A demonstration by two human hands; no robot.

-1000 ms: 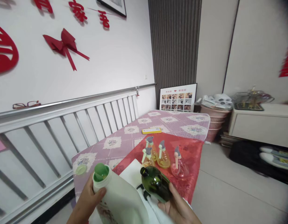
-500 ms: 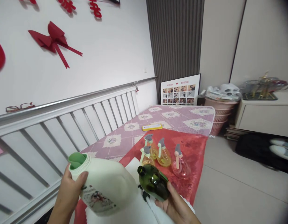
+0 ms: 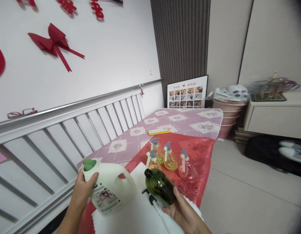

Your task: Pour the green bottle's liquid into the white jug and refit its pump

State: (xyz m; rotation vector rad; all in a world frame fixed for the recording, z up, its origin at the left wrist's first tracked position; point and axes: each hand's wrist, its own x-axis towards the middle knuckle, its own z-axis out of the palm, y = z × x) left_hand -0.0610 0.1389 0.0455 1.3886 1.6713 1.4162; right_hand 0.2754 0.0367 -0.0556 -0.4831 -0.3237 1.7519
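My left hand (image 3: 83, 188) is closed around the neck of a pale green detergent jug (image 3: 126, 191), which leans to the left. The jug has a printed label on its front, and a green spout (image 3: 89, 164) shows in its uncapped mouth. In my right hand (image 3: 181, 211) is a dark green bottle (image 3: 160, 187), gripped near its base and tilted with its open neck to the upper left. Just beneath the bottle lies a black pump head (image 3: 152, 199) with a pale tube, on a white scallop-edged sheet (image 3: 130, 221).
Several clear dispenser bottles (image 3: 170, 161) with grey tops stand on a red cloth (image 3: 201, 156) beyond my hands. Behind them, a yellow-and-white box (image 3: 158, 131) rests on the purple patterned tablecloth (image 3: 165, 120). A white railing (image 3: 87, 125) runs along the left.
The detergent jug has moved away from me and slightly right, and its handle now shows. The green bottle has barely moved in my right hand.
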